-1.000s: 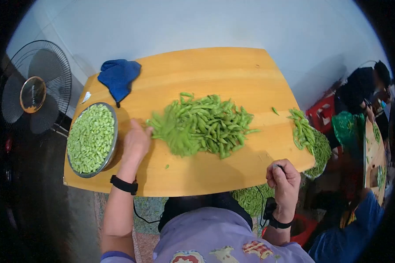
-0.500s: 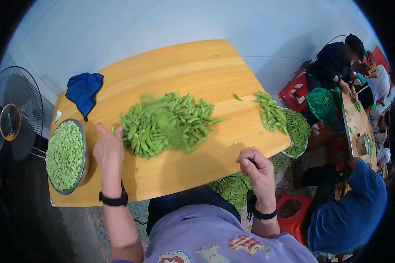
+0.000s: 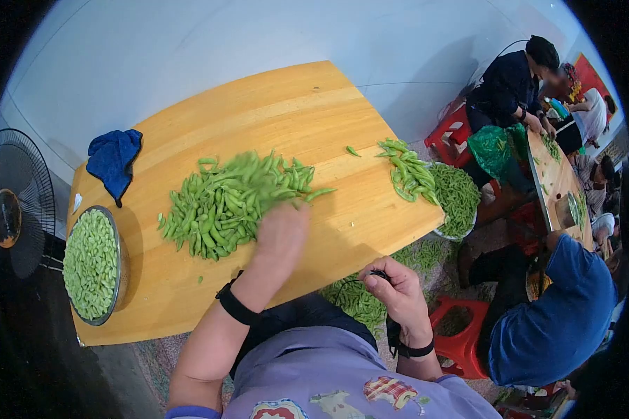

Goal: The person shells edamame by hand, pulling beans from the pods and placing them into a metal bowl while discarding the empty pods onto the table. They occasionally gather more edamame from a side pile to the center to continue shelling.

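Note:
On the wooden table (image 3: 279,105) lies a pile of green bean pods (image 3: 213,209). My left hand (image 3: 283,227) is at the pile's front right edge, slightly blurred, with its fingertips hard to make out. A blurred patch of green shows just above it. My right hand (image 3: 396,286) is closed around a small dark object (image 3: 377,273) by the table's front edge. A metal bowl (image 3: 121,276) full of shelled green beans (image 3: 91,262) stands at the table's left end.
A blue cloth (image 3: 113,160) lies at the back left; a fan (image 3: 7,216) stands beyond. More pods (image 3: 407,171) lie at the right corner, near a full basin (image 3: 456,199). A red stool (image 3: 461,335) and people (image 3: 548,321) are at right.
My left hand has moved right, from beside the bowl to the pile's front right edge. My right hand keeps its closed pose. The camera view has shifted slightly.

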{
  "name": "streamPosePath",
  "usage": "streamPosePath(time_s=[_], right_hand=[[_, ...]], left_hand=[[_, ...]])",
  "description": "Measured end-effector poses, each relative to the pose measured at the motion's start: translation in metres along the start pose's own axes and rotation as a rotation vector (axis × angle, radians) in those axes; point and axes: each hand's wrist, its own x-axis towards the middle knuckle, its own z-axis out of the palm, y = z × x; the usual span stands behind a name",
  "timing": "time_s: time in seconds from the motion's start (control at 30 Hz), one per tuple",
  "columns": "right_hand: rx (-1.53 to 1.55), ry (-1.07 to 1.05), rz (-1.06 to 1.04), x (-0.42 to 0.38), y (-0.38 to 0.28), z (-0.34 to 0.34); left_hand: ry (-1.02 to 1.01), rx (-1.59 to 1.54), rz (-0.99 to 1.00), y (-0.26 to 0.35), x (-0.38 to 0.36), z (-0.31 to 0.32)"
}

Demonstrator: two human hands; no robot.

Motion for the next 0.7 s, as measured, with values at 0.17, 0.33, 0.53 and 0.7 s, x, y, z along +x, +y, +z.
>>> streamPosePath(time_s=[0.17,0.33,0.53,0.7], right_hand=[[-0.048,-0.03,-0.055,0.007,0.0,0.004],[0.001,-0.013,0.104,0.008,-0.005,0.01],[-0.203,-0.005,-0.165,0.016,0.005,0.009],[-0.176,-0.05,-0.265,0.02,-0.005,0.019]], left_hand=[[-0.039,0.025,-0.014,0.006,-0.006,0.007],[-0.11,-0.06,-0.11,0.006,-0.013,-0.004],[0.212,-0.561,0.029,-0.013,-0.02,-0.012],[-0.168,-1.52,-0.381,0.021,-0.03,-0.032]])
